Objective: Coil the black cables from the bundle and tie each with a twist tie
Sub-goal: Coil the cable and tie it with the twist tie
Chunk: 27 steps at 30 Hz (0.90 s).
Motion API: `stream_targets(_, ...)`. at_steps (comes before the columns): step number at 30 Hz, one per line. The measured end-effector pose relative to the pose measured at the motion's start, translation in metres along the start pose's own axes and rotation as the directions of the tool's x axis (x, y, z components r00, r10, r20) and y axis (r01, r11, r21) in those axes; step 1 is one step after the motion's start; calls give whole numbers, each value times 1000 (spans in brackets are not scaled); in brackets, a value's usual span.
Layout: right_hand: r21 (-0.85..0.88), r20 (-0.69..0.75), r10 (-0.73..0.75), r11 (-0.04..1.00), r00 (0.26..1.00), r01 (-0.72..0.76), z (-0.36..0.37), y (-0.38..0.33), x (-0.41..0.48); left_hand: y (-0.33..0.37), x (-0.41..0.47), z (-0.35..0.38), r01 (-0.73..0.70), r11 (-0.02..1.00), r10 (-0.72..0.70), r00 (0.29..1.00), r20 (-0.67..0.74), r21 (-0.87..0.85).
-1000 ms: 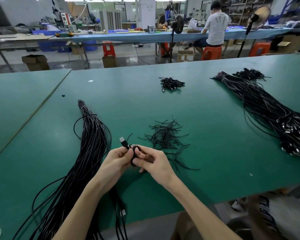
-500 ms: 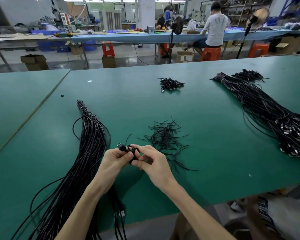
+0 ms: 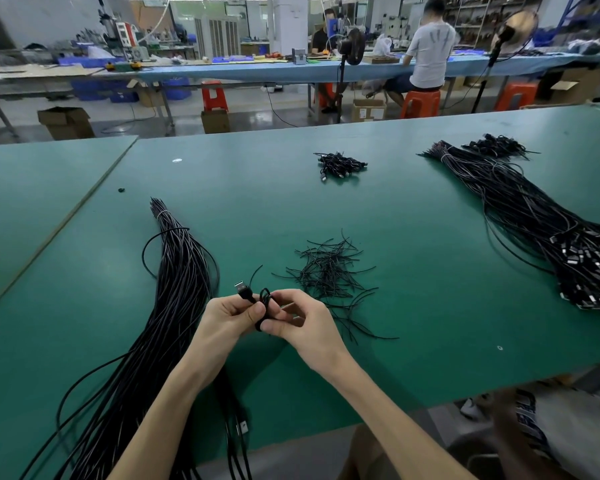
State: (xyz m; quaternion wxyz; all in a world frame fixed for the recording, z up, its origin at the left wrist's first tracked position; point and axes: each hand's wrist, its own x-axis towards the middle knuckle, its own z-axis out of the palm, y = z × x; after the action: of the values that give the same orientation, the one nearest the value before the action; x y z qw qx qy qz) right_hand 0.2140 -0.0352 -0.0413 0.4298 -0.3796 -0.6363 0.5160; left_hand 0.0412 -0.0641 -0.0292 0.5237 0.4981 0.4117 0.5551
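Both hands meet over the green table [image 3: 413, 209] near its front edge. My left hand [image 3: 227, 318] pinches a small coiled black cable [image 3: 264, 299], whose USB plug [image 3: 242, 289] sticks up to the left. My right hand [image 3: 300, 322] grips the same coil from the right, with a thin twist tie end [image 3: 255, 273] curving up above it. The long bundle of black cables [image 3: 167, 306] lies to the left, running off the table's front edge. A loose pile of black twist ties [image 3: 329, 271] lies just beyond my right hand.
A small heap of finished coils [image 3: 340, 164] sits mid-table, farther back. A second large cable bundle [image 3: 534, 223] stretches along the right side. People sit at a blue bench [image 3: 257, 69] in the background, with orange stools and cardboard boxes on the floor.
The coil has turned between my fingers, so the plug dipped flat and now points up-left again. Both hands stayed in the same place.
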Motion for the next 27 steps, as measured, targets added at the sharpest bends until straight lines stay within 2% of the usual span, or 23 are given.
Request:
stream_targets(8,13,-27,-14,1000,1000,14,1,-1,-2,-1,0,2,-9,1000,8,999,-37,-16)
stream_targets(15,58,38,-1,998,999,-1,-5,-4,-2,5,-2,2,113,978,-109,993,34,-174)
stream_targets(21,235,134,58,968,989,-89,-13,-6,-1,10,-2,1,114,959,-98,992,75,-260)
stream_targets(24,290,117,91,949,989,-122,-14,-3,1,6,-1,1,114,960,-98,992,74,-257)
stream_targets(27,258,74,80,961,994,-97,-13,1,1,4,0,-1,88,977,-80,995,52,-194)
